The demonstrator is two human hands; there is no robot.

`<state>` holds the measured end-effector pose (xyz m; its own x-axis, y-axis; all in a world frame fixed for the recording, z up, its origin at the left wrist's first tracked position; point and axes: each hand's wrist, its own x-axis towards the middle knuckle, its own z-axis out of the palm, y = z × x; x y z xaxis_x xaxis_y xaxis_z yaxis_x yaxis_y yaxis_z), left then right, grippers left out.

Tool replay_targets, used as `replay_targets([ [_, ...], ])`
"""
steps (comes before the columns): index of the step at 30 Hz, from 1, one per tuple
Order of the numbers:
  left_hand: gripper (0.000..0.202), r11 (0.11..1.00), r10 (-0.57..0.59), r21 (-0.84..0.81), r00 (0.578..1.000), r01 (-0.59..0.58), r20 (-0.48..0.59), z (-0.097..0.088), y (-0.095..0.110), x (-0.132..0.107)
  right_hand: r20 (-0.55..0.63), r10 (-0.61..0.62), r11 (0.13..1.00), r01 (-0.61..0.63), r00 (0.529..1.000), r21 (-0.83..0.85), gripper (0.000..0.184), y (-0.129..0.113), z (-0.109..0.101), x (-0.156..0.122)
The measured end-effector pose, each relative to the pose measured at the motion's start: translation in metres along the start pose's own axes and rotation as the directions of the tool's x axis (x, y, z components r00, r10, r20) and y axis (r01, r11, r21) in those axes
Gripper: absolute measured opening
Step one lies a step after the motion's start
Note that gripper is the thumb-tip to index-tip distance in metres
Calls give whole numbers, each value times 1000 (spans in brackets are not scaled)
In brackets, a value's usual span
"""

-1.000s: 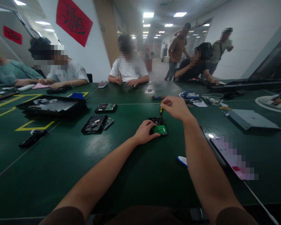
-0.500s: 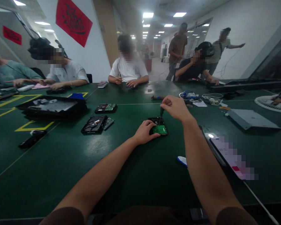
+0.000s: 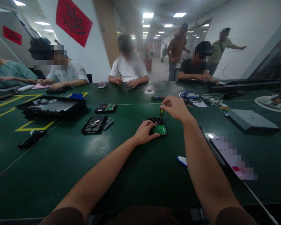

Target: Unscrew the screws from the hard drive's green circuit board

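Observation:
A hard drive (image 3: pixel 160 130) with a green circuit board lies on the dark green table in front of me. My left hand (image 3: pixel 145 132) grips its left side, thumb along the near edge and fingers over the far part. Above the board, my right hand (image 3: pixel 175 108) pinches the top of a screwdriver (image 3: pixel 161 111) with a dark and yellow handle. The screwdriver stands nearly upright, its tip down at the board; whether it sits in a screw is too small to tell. Left of the drive lie another hard drive (image 3: pixel 94 124), a loose circuit board (image 3: pixel 108 123) and a further drive (image 3: pixel 105 108).
A black tray (image 3: pixel 51 107) stands at the left. On the right are a phone (image 3: pixel 227 156), a grey metal box (image 3: pixel 254 119) and cables (image 3: pixel 212 99). A blue-and-white object (image 3: pixel 182 161) lies by my right forearm. Several people sit or stand across the table.
The screwdriver handle has turned in my right hand, showing more yellow. My left hand and the drive stay put. Across the table, a person in black has lowered a hand from the head.

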<state>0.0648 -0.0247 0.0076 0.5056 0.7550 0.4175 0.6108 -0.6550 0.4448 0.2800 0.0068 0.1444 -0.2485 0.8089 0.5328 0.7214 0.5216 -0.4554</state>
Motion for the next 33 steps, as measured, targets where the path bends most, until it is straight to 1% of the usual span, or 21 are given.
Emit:
replay_targets([
  [6, 66, 1000, 12, 0, 1000, -12, -9, 0, 0, 0, 47, -41, 999, 41, 998, 7, 6, -7, -4, 0],
  [11, 65, 1000, 9, 5, 1000, -9, -9, 0, 1, 0, 32, 0, 1000, -1, 999, 24, 9, -6, -3, 0],
  [16, 66, 1000, -9, -1, 1000, 9, 7, -1, 1, 0, 42, -39, 998, 37, 998, 57, 8, -7, -2, -1],
  [19, 66, 1000, -11, -6, 1000, 11, 5, -1, 1, 0, 47, -41, 999, 39, 998, 37, 9, -8, -4, -2],
  [26, 63, 1000, -17, -21, 1000, 17, 7, -3, 3, 0, 66, -44, 999, 45, 997, -9, 16, -6, -5, -1],
  [33, 64, 1000, -5, -15, 1000, 5, 0, -2, 3, 1, 63, -18, 1000, 18, 998, 9, 14, -5, -4, -1],
])
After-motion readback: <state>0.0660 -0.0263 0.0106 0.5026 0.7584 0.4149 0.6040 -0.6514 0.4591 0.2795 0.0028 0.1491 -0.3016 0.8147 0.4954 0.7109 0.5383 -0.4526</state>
